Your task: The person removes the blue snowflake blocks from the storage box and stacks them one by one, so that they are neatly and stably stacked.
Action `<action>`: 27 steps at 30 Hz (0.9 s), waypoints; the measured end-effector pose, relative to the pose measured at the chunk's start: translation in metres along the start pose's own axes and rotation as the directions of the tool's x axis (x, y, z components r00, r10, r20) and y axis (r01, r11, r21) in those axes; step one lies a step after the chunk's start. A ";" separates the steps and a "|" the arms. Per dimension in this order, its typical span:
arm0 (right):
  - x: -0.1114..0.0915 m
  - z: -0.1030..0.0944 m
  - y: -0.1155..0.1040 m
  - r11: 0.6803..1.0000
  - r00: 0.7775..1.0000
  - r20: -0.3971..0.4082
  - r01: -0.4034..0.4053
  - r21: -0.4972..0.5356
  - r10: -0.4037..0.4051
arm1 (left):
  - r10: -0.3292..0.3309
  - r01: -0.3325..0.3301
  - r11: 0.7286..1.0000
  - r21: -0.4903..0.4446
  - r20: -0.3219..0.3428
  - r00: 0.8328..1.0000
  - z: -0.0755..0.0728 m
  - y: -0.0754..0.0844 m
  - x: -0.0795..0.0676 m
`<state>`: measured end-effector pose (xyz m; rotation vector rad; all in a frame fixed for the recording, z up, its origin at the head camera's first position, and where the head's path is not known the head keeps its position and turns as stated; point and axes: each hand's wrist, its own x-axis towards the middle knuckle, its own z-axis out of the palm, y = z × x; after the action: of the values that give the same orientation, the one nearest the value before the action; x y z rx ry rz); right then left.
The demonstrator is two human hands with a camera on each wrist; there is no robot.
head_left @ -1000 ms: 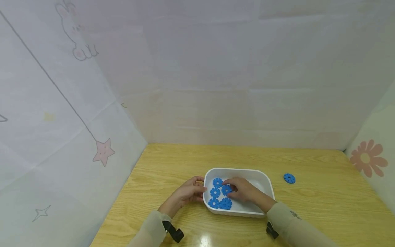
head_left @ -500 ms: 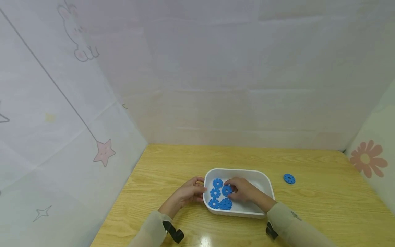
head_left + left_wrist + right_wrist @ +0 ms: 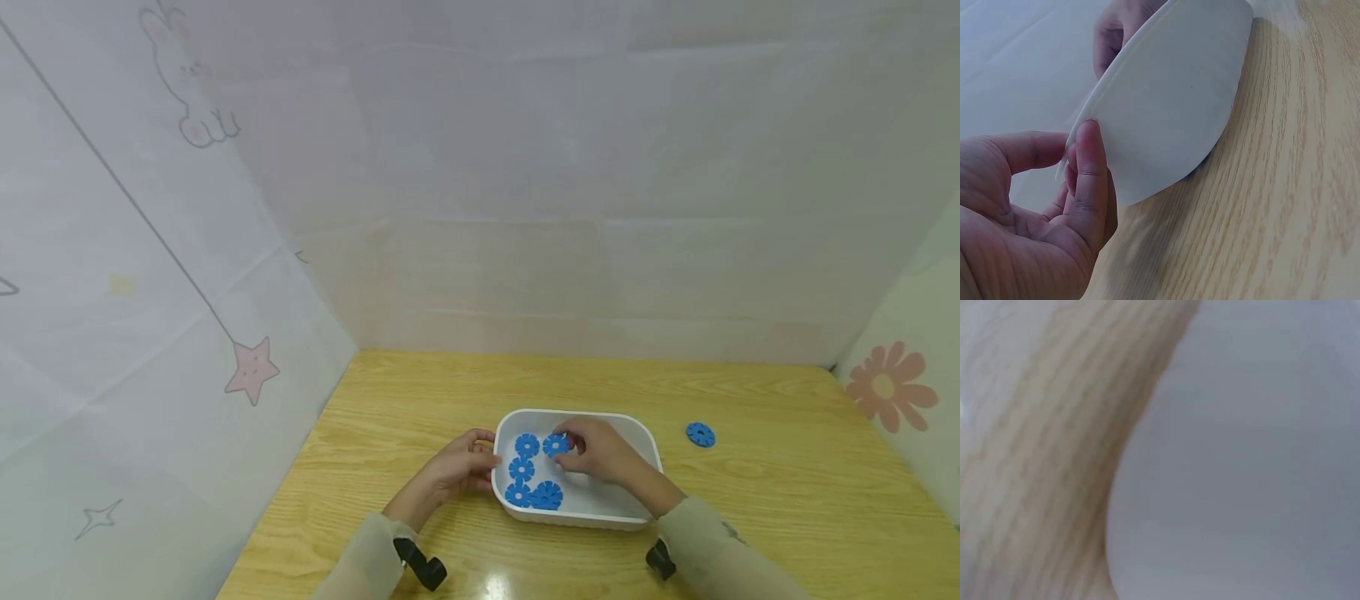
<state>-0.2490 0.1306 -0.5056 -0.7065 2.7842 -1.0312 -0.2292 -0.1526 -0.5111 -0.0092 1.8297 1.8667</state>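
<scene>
In the head view a white plastic tray (image 3: 600, 502) sits on the wooden table. My left hand (image 3: 453, 467) pinches the tray's left rim; the left wrist view shows the thumb inside the rim and fingers against the outer wall (image 3: 1172, 106). Over the tray, my right hand (image 3: 603, 450) pinches a blue snowflake disc (image 3: 555, 445) between thumb and fingertips. Several more discs lie along the tray's left side, among them one at the back (image 3: 527, 445) and some overlapping ones (image 3: 547, 497) at the front. Only tray wall and table appear in the right wrist view.
One more blue notched disc (image 3: 701, 434) lies on the table (image 3: 765, 500), right of the tray. Pale printed sheets (image 3: 525, 275) close off the back and both sides of the table.
My right hand has moved the pinched disc slightly toward the back of the tray, apart from the front discs. The left hand keeps its hold on the rim.
</scene>
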 end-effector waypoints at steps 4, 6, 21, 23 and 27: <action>-0.006 -0.011 0.000 1.000 0.999 -0.043 -0.009 -0.016 0.009 | 0.003 -0.003 1.000 0.010 -0.005 1.000 0.001 0.002 -0.001; -0.009 -0.015 0.002 1.000 0.998 -0.067 -0.012 -0.023 0.010 | 0.004 -0.004 1.000 0.012 -0.006 1.000 0.001 0.002 -0.002; -0.039 -0.037 0.022 1.000 0.970 -0.243 0.025 0.003 -0.024 | 0.000 0.000 1.000 0.009 -0.009 1.000 0.000 -0.002 0.000; -0.044 -0.040 0.025 1.000 0.965 -0.259 0.032 -0.002 -0.031 | 0.002 -0.002 1.000 0.010 -0.009 1.000 0.000 -0.001 0.000; -0.053 -0.046 0.036 0.998 0.953 -0.297 0.062 -0.003 -0.060 | 0.002 -0.002 1.000 0.006 -0.007 1.000 0.001 -0.001 0.000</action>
<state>-0.2271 0.2058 -0.4972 -0.6926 3.0252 -1.2534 -0.2285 -0.1521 -0.5123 -0.0124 1.8407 1.8652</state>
